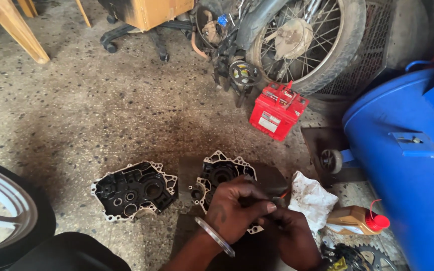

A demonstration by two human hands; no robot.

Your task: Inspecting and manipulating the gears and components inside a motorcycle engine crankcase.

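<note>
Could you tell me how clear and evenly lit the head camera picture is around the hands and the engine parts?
Head view: soft, even daylight, no harsh glare; the left hand and right hand are dark and slightly motion-blurred, hiding what the fingers pinch; the black crankcase half is sharp; the red battery is crisp; wide-angle bending shows at the edges.

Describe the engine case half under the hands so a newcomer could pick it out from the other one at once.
Start at the blue drum on the right, then go left past the white rag on the floor. The case half lies on a dark mat, partly covered by the left hand and right hand. The other half lies bare, further left, untouched.
</note>
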